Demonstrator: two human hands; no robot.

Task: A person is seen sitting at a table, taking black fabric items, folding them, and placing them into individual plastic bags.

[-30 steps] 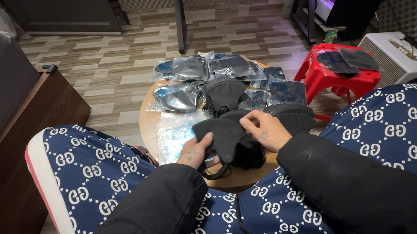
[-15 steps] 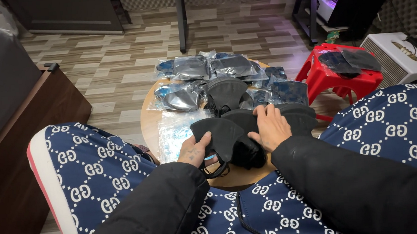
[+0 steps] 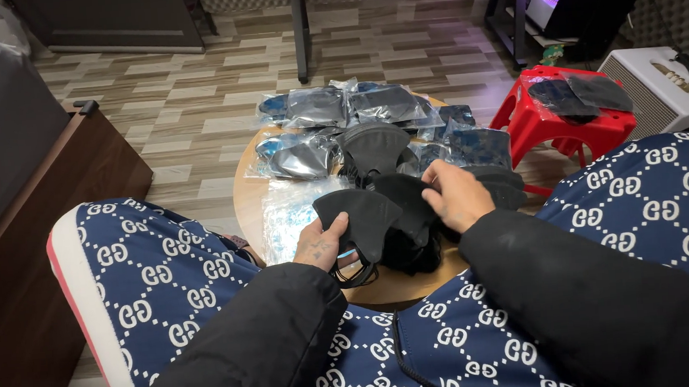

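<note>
Currently sorting: left hand (image 3: 321,243) pinches a black mask (image 3: 360,221), right hand (image 3: 455,196), fingers curled, probably grips the next mask (image 3: 406,197). Next: separate tangled loops.

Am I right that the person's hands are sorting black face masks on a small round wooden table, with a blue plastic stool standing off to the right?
Not quite: the plastic stool is red, not blue, as the head view shows. The rest holds: the left hand and right hand are on black face masks on the small round wooden table, and the stool stands to the right.
</note>
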